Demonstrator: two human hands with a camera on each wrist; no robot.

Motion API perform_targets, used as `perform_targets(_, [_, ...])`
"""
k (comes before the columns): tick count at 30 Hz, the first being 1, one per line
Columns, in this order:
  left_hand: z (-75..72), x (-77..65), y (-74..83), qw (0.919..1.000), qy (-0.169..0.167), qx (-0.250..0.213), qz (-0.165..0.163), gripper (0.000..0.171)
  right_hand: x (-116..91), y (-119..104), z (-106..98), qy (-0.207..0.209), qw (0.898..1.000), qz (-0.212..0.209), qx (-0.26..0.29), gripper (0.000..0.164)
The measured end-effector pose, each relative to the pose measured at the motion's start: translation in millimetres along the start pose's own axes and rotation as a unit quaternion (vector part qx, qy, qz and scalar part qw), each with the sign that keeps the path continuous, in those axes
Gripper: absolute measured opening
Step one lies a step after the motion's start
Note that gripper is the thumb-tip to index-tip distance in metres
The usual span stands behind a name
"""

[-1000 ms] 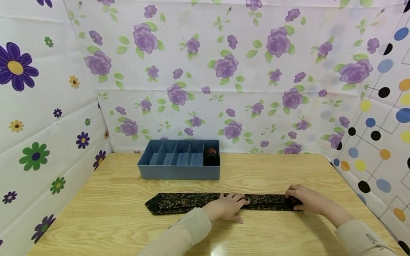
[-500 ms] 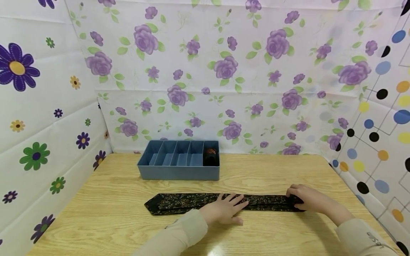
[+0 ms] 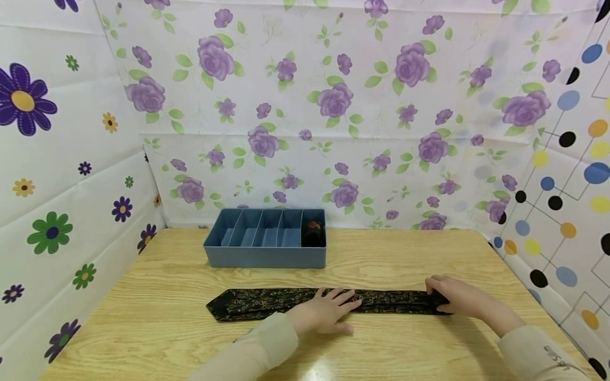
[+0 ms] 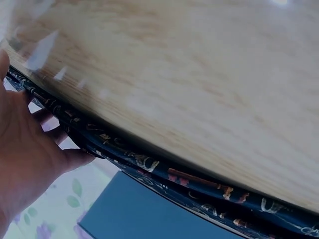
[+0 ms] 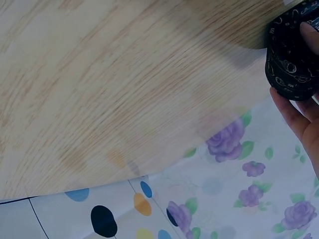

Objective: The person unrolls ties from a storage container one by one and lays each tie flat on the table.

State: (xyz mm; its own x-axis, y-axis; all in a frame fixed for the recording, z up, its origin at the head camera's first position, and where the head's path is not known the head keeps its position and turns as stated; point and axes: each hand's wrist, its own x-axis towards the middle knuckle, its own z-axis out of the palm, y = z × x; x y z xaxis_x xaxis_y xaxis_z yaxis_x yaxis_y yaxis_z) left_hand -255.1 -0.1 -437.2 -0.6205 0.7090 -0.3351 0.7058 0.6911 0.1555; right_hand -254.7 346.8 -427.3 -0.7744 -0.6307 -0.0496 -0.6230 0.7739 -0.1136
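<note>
In front of the box [image 3: 267, 257] we find the left hand [image 3: 320, 313], fingers spread, presumably steadying the tie [image 3: 252, 302]; the right hand [image 3: 461, 296] pinches its bundled end [image 5: 289, 64].

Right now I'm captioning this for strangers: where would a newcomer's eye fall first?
Likely on the dark patterned necktie lying across the wooden table, left hand resting on it, right hand gripping one end. Next comes the blue divided box behind it, a dark item inside its right end; then the purple-rose backdrop behind everything.
</note>
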Motion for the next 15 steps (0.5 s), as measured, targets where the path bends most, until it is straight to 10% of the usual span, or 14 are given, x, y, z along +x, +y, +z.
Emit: perform_targets(15, [2.3,-10.7,-14.2,0.9998,0.008,-0.001,0.017,0.064,6.6,-3.0,6.4,-0.004,0.999,-0.013,0.03,0.031])
